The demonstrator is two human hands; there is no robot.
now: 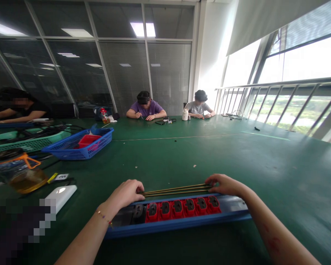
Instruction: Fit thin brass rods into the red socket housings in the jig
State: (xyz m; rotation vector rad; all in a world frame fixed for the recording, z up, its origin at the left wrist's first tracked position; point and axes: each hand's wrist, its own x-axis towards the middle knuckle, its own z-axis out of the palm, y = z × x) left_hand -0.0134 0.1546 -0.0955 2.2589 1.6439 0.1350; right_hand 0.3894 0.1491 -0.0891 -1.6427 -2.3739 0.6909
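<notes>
Thin brass-coloured strips (176,190) lie side by side just beyond a long blue tray (179,223). My left hand (129,193) has its fingers curled round their left ends, and my right hand (222,184) pinches the right ends between thumb and fingers. Both hands rest over the tray's far edge. Inside the tray sits a row of several red sockets (177,209) with dark centres, with a black socket (138,212) at their left. Bare metal shows at both ends of the tray.
On the left are a white power bank (61,198), a jar of amber liquid (29,178), a blue basket (77,149) holding a red box (88,141), and a green basket (30,142) of cables. Three people sit along the far side of the green table (160,156).
</notes>
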